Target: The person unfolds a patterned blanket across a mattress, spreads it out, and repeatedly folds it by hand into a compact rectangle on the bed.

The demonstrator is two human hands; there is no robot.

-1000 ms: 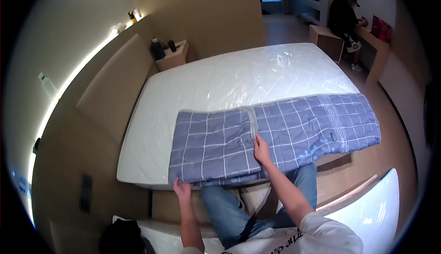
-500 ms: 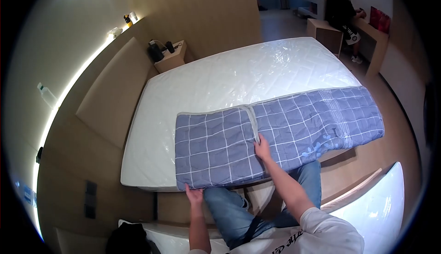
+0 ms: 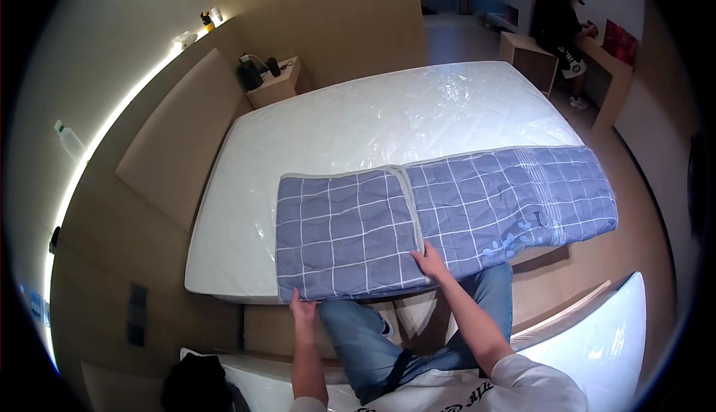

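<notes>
Left hand (image 3: 302,311): clamped on the near corner of the quilt, at the headboard end, thumb on top; the fingers seem to be tucked under the edge, though I can't make them out clearly.
Right hand (image 3: 430,263): well apart from the left, pinching the light bound edge near the quilt's near side.
Quilt (image 3: 343,225): blue-gray with a white grid, spread along the near side of the mattress; I see one layer folded over at the headboard end, its bound edge running across to the right hand.
Legs (image 3: 362,345): in blue jeans, just below the quilt, between the two mattresses.
Mattress (image 3: 321,132): white, in shiny clear wrap, bare on its far side.
Second mattress (image 3: 597,345): also white and wrapped, behind the legs on my view's near side.
Headboard (image 3: 175,121): padded, tan, at the left end.
Nightstand (image 3: 272,93): past the headboard, bearing a black jug (image 3: 250,75) and a dark cup (image 3: 274,67).
Ledge (image 3: 127,93): lit by a strip, with small bottles (image 3: 210,19) at its far end.
Person (image 3: 556,20): in black, seated at a table (image 3: 611,73) at far right, beside a red bag (image 3: 620,41).
</notes>
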